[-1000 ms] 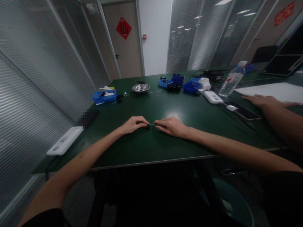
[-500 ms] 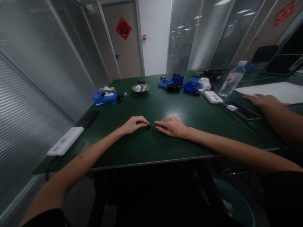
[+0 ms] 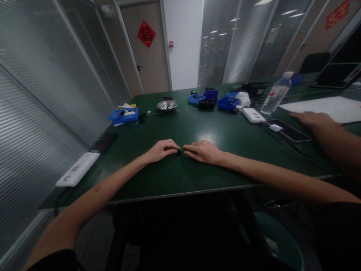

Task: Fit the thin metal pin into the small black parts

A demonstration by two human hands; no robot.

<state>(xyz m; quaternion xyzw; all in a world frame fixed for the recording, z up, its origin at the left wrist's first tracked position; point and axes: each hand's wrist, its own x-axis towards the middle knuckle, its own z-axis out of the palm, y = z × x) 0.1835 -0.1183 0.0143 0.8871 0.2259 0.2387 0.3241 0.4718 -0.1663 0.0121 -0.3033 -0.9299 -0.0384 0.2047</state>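
Observation:
My left hand (image 3: 162, 151) rests low over the green table (image 3: 146, 177), thumb and fingertips closed on a small black part (image 3: 178, 152), too small to identify. Facing it, my right hand (image 3: 205, 151) has its fingers closed round the far end of a thin metal rod (image 3: 181, 150). Between the two sets of fingertips only a short length of the rod shows, running toward the black part. The fingers hide the rest of both pieces.
Farther back are a metal bowl (image 3: 167, 106), a blue tray (image 3: 124, 115) and a blue bin (image 3: 228, 103). At right are a water bottle (image 3: 276, 96), a phone (image 3: 289, 131) and another person's hand (image 3: 317, 119) on white paper. A white power bank (image 3: 78, 169) lies left.
My left hand has shifted slightly right, and the gap between my fingertips is narrower. Less of the metal rod shows. My right hand has barely moved.

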